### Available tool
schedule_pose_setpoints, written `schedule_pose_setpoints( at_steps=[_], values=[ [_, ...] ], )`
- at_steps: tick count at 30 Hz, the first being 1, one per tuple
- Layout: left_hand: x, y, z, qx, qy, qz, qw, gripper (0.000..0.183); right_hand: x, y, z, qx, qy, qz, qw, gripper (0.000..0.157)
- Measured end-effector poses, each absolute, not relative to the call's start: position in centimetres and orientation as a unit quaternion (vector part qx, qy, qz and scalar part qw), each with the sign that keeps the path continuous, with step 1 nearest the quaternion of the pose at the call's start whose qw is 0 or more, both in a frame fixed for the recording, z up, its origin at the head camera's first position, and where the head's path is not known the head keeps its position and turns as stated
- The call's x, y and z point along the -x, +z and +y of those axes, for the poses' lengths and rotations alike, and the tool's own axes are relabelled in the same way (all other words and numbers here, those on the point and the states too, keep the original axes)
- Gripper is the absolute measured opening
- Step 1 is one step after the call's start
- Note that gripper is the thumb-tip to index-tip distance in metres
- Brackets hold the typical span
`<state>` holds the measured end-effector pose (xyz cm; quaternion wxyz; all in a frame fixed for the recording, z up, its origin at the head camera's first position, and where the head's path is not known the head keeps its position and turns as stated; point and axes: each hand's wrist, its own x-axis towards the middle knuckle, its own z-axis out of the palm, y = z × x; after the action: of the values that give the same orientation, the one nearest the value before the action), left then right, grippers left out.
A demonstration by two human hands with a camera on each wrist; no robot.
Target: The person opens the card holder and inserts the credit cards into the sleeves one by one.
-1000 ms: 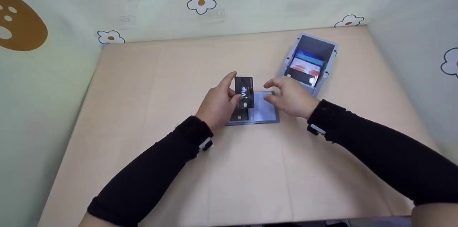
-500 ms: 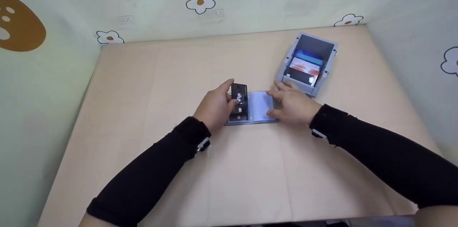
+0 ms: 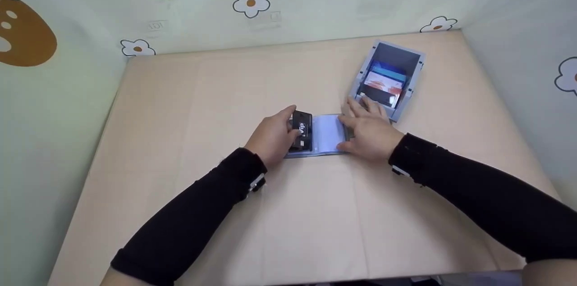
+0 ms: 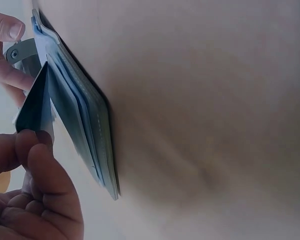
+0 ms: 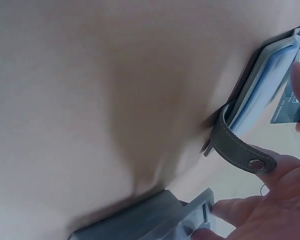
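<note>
In the head view a small card holder (image 3: 328, 135) lies unfolded, its clear sleeves facing up. My left hand (image 3: 272, 138) pinches a black card (image 3: 306, 119) marked "Vip" between thumb and fingers over the holder's left half. The left wrist view has this card (image 4: 32, 107) tilted, its far end right at the sleeves. My right hand (image 3: 373, 135) rests at the holder's right edge, thumb and index fingertip touching it, other fingers extended toward a grey box. Under that hand, the right wrist view reveals the holder's strap (image 5: 235, 155) with a metal snap.
The grey box (image 3: 411, 92) stands at the back right, tilted to the table's edges. Several cards (image 3: 383, 82) lean inside it, blue, white-and-red and black. A beige cloth covers the table (image 3: 203, 110). Patterned fabric walls (image 3: 194, 6) rise behind and at both sides.
My left hand has brought the black card down and slightly left, onto the holder's left half. My right hand has moved from above the holder to touch its right edge.
</note>
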<state>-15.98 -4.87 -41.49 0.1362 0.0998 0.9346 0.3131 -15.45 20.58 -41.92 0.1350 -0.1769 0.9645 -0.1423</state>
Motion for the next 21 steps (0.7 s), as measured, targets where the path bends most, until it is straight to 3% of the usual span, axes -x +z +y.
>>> schedule_pose_setpoints(
  at_steps=[21],
  values=[
    [15.9, -41.85, -4.35, -0.108, 0.3, 0.936, 0.147, 0.063, 15.37, -42.76, 20.54, 0.181, -0.108, 0.972, 0.107, 0.085]
  ],
)
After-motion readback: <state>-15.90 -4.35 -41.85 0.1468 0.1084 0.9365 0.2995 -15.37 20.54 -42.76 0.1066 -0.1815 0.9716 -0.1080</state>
